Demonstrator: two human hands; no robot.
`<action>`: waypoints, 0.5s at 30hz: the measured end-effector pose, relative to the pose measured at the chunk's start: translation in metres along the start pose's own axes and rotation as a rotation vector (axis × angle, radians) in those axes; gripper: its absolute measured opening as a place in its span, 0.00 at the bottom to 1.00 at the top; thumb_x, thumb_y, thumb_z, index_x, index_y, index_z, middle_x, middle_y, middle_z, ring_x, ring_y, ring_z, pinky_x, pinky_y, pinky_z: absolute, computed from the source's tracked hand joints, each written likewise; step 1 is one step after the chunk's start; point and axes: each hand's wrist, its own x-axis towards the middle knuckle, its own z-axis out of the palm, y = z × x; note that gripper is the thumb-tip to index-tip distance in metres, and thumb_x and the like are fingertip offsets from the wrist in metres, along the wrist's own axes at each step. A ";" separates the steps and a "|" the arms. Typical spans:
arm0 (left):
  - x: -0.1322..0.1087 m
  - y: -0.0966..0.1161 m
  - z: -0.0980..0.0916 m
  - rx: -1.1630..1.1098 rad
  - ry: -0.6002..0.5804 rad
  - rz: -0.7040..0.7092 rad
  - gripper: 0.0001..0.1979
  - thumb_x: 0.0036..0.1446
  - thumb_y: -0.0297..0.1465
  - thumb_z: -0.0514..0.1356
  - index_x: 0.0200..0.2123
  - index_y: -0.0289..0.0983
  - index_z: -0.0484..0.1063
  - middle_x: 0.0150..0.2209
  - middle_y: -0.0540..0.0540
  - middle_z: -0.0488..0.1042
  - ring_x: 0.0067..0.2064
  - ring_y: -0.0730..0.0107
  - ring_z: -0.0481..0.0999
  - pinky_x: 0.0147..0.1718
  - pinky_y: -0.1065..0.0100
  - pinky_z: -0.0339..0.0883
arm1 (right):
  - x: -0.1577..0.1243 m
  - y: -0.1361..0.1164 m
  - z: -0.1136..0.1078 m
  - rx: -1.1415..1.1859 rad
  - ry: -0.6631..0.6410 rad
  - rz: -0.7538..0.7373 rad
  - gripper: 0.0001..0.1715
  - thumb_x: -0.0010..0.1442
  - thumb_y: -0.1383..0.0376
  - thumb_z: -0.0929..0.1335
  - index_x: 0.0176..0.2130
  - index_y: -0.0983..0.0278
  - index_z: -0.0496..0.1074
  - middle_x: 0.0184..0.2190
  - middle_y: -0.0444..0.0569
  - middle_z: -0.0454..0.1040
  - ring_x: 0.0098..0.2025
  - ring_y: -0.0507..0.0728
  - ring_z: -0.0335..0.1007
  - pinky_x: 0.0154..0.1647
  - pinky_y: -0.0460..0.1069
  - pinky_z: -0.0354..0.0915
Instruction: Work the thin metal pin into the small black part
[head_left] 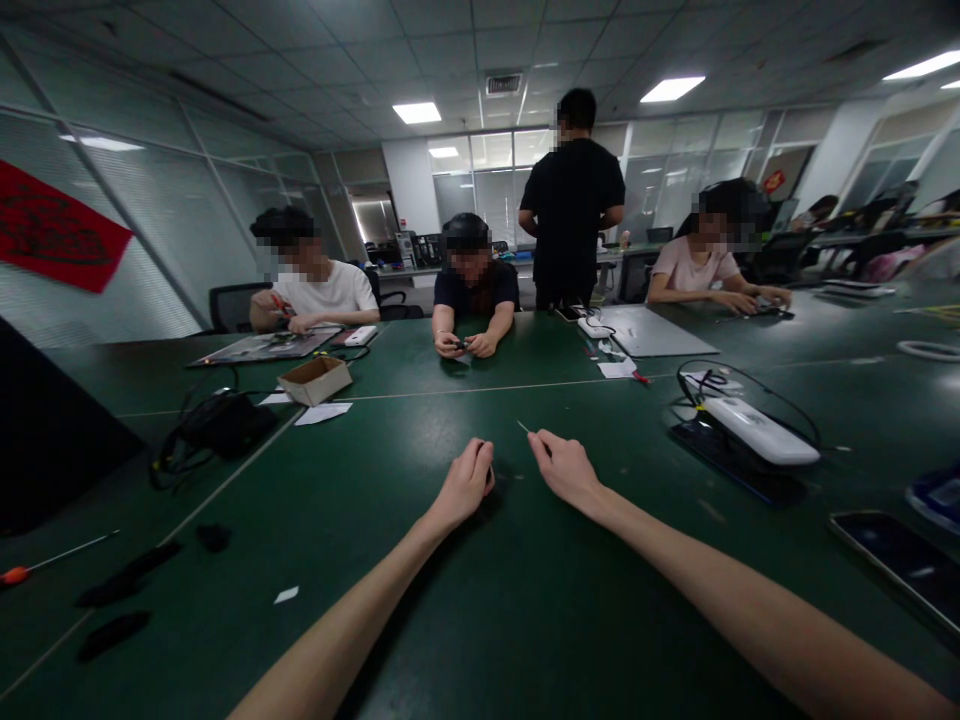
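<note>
Both my arms reach out over a dark green table. My left hand is curled closed on the table surface; what it holds, if anything, is too small and dark to make out. My right hand is pinched shut on a thin pin-like tool whose tip sticks out to the upper left. The two hands sit a short gap apart near the table's middle.
A white power bank with a black cable lies on a dark tablet at right; a phone lies nearer. At left are a cardboard box, black cables, black scraps and an orange-handled screwdriver. Several people work at the far side.
</note>
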 end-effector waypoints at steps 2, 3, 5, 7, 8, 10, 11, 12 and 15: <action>0.001 -0.002 -0.001 -0.064 0.020 -0.037 0.19 0.62 0.46 0.42 0.32 0.38 0.60 0.16 0.55 0.60 0.19 0.74 0.61 0.24 0.71 0.57 | 0.002 0.001 -0.001 -0.028 -0.006 -0.026 0.31 0.68 0.53 0.46 0.38 0.63 0.68 0.24 0.45 0.71 0.22 0.49 0.65 0.23 0.43 0.53; 0.002 -0.003 -0.002 -0.104 0.031 -0.061 0.19 0.61 0.46 0.41 0.33 0.38 0.59 0.17 0.54 0.60 0.19 0.74 0.61 0.23 0.72 0.56 | 0.001 0.001 -0.001 -0.068 -0.018 -0.070 0.30 0.68 0.53 0.47 0.38 0.63 0.68 0.24 0.45 0.70 0.23 0.49 0.65 0.24 0.43 0.53; 0.003 -0.004 -0.004 -0.171 0.037 -0.095 0.20 0.61 0.47 0.40 0.34 0.38 0.59 0.17 0.54 0.60 0.18 0.75 0.59 0.20 0.73 0.54 | -0.001 -0.001 -0.001 -0.157 -0.044 -0.157 0.28 0.67 0.51 0.50 0.37 0.62 0.69 0.25 0.45 0.71 0.25 0.50 0.66 0.27 0.44 0.54; 0.003 -0.003 -0.005 -0.206 0.025 -0.101 0.20 0.61 0.48 0.40 0.34 0.38 0.59 0.18 0.54 0.59 0.19 0.76 0.58 0.20 0.74 0.53 | -0.004 -0.004 -0.001 -0.227 -0.060 -0.210 0.27 0.67 0.50 0.51 0.36 0.61 0.69 0.26 0.46 0.72 0.27 0.52 0.68 0.28 0.45 0.53; 0.003 -0.002 -0.005 -0.215 0.016 -0.096 0.20 0.61 0.48 0.40 0.35 0.37 0.59 0.18 0.55 0.59 0.19 0.76 0.58 0.20 0.75 0.53 | -0.005 -0.004 -0.001 -0.255 -0.063 -0.225 0.27 0.66 0.50 0.51 0.37 0.61 0.69 0.27 0.47 0.72 0.28 0.53 0.68 0.29 0.45 0.53; 0.001 0.001 -0.004 -0.225 -0.005 -0.079 0.20 0.61 0.47 0.40 0.35 0.37 0.59 0.19 0.54 0.59 0.19 0.77 0.58 0.20 0.75 0.53 | -0.006 -0.005 0.000 -0.291 -0.066 -0.242 0.27 0.66 0.49 0.50 0.37 0.60 0.69 0.28 0.47 0.73 0.29 0.54 0.69 0.29 0.46 0.53; 0.000 0.003 -0.003 -0.229 -0.017 -0.071 0.20 0.61 0.48 0.40 0.35 0.37 0.59 0.19 0.54 0.60 0.20 0.77 0.58 0.21 0.75 0.54 | -0.007 -0.005 0.000 -0.298 -0.070 -0.245 0.27 0.66 0.49 0.50 0.37 0.59 0.69 0.28 0.47 0.74 0.30 0.54 0.70 0.29 0.46 0.53; -0.001 0.005 -0.003 -0.232 -0.029 -0.064 0.20 0.61 0.48 0.40 0.34 0.37 0.58 0.20 0.54 0.60 0.20 0.77 0.58 0.21 0.75 0.54 | -0.007 -0.005 0.000 -0.301 -0.071 -0.244 0.27 0.66 0.49 0.50 0.38 0.59 0.68 0.28 0.47 0.74 0.30 0.54 0.70 0.29 0.46 0.53; -0.002 0.009 -0.001 -0.238 -0.050 -0.063 0.21 0.61 0.48 0.40 0.34 0.37 0.58 0.21 0.53 0.60 0.21 0.77 0.59 0.21 0.75 0.53 | -0.006 -0.006 0.000 -0.292 -0.075 -0.230 0.27 0.67 0.50 0.51 0.38 0.60 0.68 0.29 0.47 0.74 0.30 0.54 0.70 0.30 0.46 0.53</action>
